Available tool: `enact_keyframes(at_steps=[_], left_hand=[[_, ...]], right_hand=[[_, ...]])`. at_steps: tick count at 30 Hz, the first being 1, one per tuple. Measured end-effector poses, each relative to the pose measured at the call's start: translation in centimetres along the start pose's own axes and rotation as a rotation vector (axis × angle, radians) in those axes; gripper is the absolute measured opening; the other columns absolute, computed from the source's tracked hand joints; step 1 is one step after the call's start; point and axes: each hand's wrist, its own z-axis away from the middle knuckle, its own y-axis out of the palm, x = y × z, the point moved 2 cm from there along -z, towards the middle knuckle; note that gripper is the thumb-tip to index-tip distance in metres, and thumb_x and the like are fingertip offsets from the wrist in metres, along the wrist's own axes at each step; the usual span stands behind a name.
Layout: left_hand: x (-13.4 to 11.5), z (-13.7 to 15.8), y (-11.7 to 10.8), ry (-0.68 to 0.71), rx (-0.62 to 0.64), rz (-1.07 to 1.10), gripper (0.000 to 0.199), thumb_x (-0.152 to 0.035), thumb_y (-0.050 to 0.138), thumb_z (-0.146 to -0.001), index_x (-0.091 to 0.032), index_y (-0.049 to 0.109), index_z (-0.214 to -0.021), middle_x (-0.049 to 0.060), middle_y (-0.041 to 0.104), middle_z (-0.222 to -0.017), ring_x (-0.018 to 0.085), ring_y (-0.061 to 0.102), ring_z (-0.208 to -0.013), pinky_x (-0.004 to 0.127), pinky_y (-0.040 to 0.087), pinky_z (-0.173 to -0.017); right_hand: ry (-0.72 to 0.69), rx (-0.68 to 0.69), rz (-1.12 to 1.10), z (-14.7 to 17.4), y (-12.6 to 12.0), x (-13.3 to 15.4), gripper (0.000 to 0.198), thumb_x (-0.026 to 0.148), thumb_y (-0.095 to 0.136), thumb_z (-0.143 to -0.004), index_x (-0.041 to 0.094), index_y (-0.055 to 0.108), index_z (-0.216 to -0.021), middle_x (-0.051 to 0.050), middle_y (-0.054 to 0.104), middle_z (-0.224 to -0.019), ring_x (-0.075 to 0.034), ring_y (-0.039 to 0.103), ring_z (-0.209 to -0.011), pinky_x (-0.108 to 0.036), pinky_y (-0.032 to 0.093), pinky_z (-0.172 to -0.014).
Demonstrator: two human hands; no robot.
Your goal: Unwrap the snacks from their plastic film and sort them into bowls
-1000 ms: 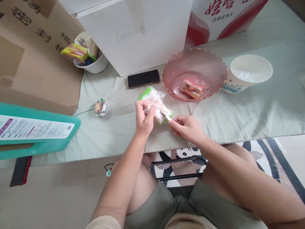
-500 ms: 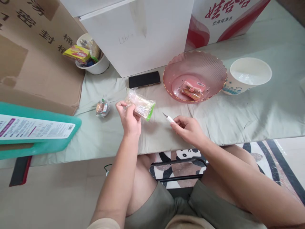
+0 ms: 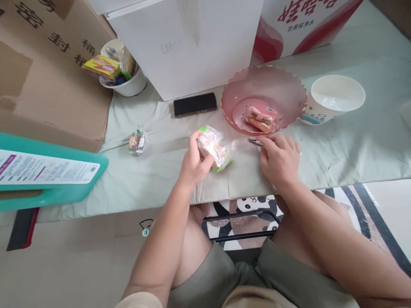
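My left hand (image 3: 196, 164) is closed around a snack packet (image 3: 212, 147) in clear, crinkled wrapping with bright green ends. Its thumb and fingers pinch the near side, and a loose flap of film stands out to the right. Palm down on the cloth, my right hand (image 3: 281, 160) lies just below the pink bowl. Its fingers are curled over a small craft knife (image 3: 255, 142); only the dark blade end shows, pointing left, and the white handle is hidden. A small wrapped snack (image 3: 137, 142) lies alone to the left.
The pink fluted bowl (image 3: 233, 92) holds wrapped snacks. Beside it stands a white paper tub (image 3: 316, 116). A black phone (image 3: 195, 105) lies before a white box (image 3: 199, 55). On the left are a tub of packets (image 3: 135, 85), a cardboard box (image 3: 64, 98) and a teal container (image 3: 73, 192).
My left hand has moved right with the packet, which is turned and more crumpled. My right hand has moved right and turned palm down with the knife, towards the bowl.
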Motion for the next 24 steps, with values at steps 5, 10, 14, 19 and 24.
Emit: enact_keyframes(at_steps=[5, 10, 14, 19, 24], left_hand=[[-0.4, 0.5, -0.9, -0.022, -0.075, -0.280, 0.030, -0.018, 0.068, -0.077, -0.023, 0.061, -0.106, 0.013, 0.046, -0.142, 0.029, 0.057, -0.125, 0.041, 0.056, -0.093], [0.3, -0.8, -1.0, 0.063, -0.053, -0.365, 0.021, -0.018, 0.068, -0.082, -0.021, 0.064, -0.102, 0.013, 0.060, -0.134, 0.029, 0.057, -0.131, 0.046, 0.046, -0.110], [0.6, -1.7, -0.9, 0.076, -0.081, -0.269, 0.008, -0.019, 0.061, -0.087, -0.021, 0.066, -0.092, 0.008, 0.071, -0.117, 0.022, 0.067, -0.110, 0.036, 0.052, -0.096], [1.4, -2.3, -2.2, -0.135, -0.249, 0.052, 0.006, -0.026, 0.064, -0.082, -0.020, 0.065, -0.081, 0.000, 0.069, -0.076, 0.015, 0.065, -0.072, 0.027, 0.053, -0.071], [2.3, -2.6, -4.2, -0.454, -0.362, 0.254, 0.013, -0.007, 0.055, -0.066, -0.020, 0.056, -0.071, -0.005, 0.057, -0.056, 0.010, 0.052, -0.045, 0.021, 0.039, -0.043]], right_hand=[[-0.194, 0.110, -0.312, 0.4, 0.4, 2.0, 0.031, 0.027, 0.054, -0.091, 0.021, 0.065, -0.119, -0.013, 0.069, -0.109, -0.030, 0.063, -0.101, -0.046, 0.048, -0.090], [-0.381, 0.208, -0.560, 1.1, 1.6, 4.5, 0.063, 0.029, 0.057, -0.087, 0.021, 0.041, -0.148, -0.018, 0.056, -0.145, -0.033, 0.055, -0.131, -0.050, 0.047, -0.103], [-0.286, 0.210, -0.624, 0.7, 1.7, 5.0, 0.048, 0.019, 0.053, -0.089, 0.022, 0.050, -0.137, -0.010, 0.071, -0.111, -0.027, 0.066, -0.103, -0.044, 0.050, -0.089], [-0.227, 0.144, -0.586, -0.1, 1.1, 3.4, 0.015, 0.011, 0.053, -0.080, 0.024, 0.061, -0.081, -0.005, 0.067, -0.084, -0.023, 0.061, -0.083, -0.038, 0.047, -0.076], [-0.155, 0.033, -0.532, -0.6, 0.2, 0.1, 0.011, 0.014, 0.058, -0.078, 0.024, 0.058, -0.073, -0.003, 0.067, -0.081, -0.022, 0.062, -0.079, -0.038, 0.048, -0.074]])
